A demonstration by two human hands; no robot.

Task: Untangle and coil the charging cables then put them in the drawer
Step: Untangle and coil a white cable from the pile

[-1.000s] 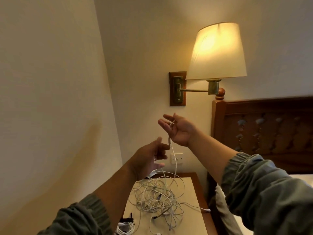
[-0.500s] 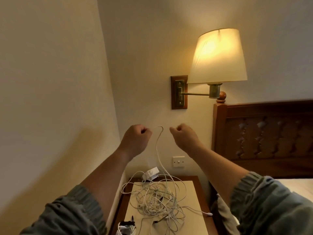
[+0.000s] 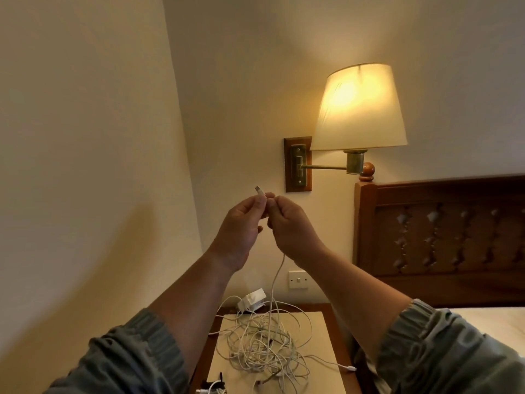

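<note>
Aloft, left hand (image 3: pixel 241 224) and right hand (image 3: pixel 291 221) both pinch the white cable (image 3: pixel 273 288), its plug (image 3: pixel 259 191) above the left grip.

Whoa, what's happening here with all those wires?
A person is sorting out a knotted heap of charging cables on the bedside table. The left hand pinches one white cable just below its plug. The right hand grips the same cable right beside it. Both hands are raised in front of the wall. From them the cable hangs down into the heap.
</note>
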